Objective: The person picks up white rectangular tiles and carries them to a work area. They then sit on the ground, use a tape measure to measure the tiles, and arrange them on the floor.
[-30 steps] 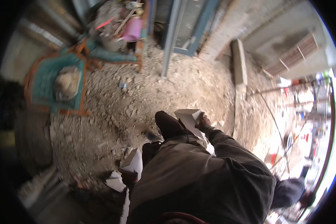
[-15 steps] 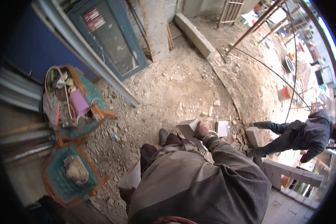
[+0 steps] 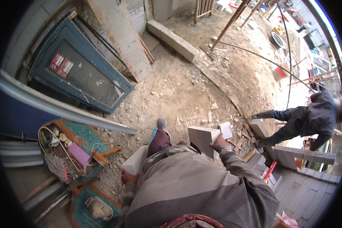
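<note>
In my right hand is a pale rectangular building block, gripped at its right edge and held in front of my body. My left hand holds another pale block low at my left side. That hand is at the block's lower corner, and my clothing covers part of the block. A third pale block lies on the ground just beyond my right hand. My boot is planted on the rubble between the two held blocks.
Padded teal chairs with wooden frames, one heaped with cords and a purple item, stand left. A metal beam and a blue-framed panel lie beyond. Right, a co-worker bends beside a low block wall. Rubble covers the ground.
My view has turned, and the chairs and panel sit differently in it. My left hand and its block have come forward into fuller view. The right-hand block now shows a broader face.
</note>
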A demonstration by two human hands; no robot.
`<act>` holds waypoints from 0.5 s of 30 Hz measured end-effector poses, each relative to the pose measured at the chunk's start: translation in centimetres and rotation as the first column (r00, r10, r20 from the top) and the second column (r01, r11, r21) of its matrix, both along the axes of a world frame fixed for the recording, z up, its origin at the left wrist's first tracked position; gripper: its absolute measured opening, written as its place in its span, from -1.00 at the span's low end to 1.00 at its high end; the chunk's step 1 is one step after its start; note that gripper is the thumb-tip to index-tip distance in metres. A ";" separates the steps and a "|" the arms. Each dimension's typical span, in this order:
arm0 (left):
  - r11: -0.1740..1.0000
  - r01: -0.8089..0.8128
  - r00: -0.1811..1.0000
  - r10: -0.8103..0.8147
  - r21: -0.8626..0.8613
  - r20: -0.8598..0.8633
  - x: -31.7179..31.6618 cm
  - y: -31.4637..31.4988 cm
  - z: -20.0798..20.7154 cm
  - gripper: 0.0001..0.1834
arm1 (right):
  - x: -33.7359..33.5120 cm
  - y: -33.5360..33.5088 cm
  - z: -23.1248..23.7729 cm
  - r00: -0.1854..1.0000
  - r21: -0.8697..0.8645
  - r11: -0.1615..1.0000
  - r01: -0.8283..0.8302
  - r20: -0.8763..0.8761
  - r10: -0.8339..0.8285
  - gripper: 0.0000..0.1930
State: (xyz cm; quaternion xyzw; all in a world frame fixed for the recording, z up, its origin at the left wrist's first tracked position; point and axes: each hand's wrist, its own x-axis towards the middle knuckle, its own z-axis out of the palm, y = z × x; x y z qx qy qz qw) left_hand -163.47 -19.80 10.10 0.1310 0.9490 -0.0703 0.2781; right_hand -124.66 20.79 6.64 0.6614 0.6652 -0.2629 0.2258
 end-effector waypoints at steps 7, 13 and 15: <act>0.989 0.135 0.991 -0.135 0.066 -0.010 -10.3 16.3 -2.8 0.23 | -1.2 6.2 2.0 0.987 0.036 0.990 0.139 0.072 -0.142 0.13; 0.958 0.254 0.967 -0.249 0.132 -0.053 -16.3 31.1 -1.0 0.25 | -1.1 13.4 3.1 0.962 0.032 0.965 0.260 0.078 -0.262 0.21; 0.962 0.254 0.966 -0.248 0.099 -0.067 -18.0 34.6 -1.6 0.27 | -1.3 17.2 3.3 0.964 0.014 0.965 0.261 0.056 -0.261 0.22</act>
